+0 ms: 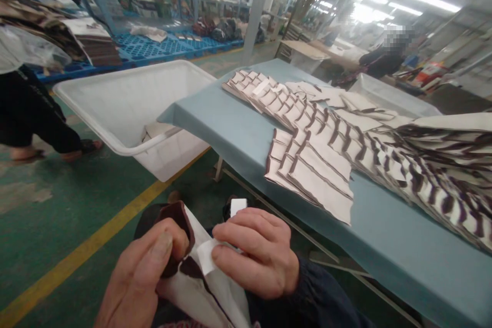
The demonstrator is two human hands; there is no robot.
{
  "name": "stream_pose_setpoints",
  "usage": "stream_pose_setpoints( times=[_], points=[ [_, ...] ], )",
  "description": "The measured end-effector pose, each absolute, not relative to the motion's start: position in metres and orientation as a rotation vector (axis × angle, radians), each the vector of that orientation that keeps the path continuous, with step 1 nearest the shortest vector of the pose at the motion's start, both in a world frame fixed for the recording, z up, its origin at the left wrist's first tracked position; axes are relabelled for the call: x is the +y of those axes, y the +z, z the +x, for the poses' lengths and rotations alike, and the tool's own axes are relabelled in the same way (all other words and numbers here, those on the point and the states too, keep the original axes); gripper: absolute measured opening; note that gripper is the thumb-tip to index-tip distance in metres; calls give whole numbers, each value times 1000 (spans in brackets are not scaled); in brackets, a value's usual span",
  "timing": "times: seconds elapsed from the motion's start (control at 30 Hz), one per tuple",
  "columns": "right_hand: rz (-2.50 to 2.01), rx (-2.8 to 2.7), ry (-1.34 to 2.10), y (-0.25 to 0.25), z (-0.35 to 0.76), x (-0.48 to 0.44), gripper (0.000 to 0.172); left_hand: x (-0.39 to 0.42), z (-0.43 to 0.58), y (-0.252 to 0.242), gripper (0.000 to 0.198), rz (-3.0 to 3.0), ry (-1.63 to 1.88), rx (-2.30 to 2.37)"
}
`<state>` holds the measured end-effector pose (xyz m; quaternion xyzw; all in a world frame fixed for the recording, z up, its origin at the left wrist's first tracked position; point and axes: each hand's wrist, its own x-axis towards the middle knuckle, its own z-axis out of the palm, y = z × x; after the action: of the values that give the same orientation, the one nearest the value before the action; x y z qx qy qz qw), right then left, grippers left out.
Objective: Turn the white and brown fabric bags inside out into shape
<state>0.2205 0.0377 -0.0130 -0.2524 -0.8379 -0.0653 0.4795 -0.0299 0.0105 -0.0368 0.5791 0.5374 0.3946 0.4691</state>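
White label (206,256) pinched in right grip (257,252); left grip (144,261) clenched around cloth (180,292).

Seen from the wearer's own viewpoint, two bare hands met low at the centre, the left hand (138,266) curled with its thumb against a bent forefinger, the right hand (261,253) knuckles up, thumb and fingers pinched leftward, its wrist emerging from a dark sleeve (323,289).
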Motion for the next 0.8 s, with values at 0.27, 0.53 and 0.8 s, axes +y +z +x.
stream_pose_setpoints(
  times=[0.27,0.53,0.8],
  points=[
    [-605,-2059,-115,-30,222,39,12,9,-46,-49,60,1340,767,1234],
    [-982,-1622,697,-68,193,22,12,8,-57,-45,36,1416,661,1154],
    [-1208,-1048,1726,-25,195,3,63,26,-42,-15,37,1441,705,1169]
  ],
)
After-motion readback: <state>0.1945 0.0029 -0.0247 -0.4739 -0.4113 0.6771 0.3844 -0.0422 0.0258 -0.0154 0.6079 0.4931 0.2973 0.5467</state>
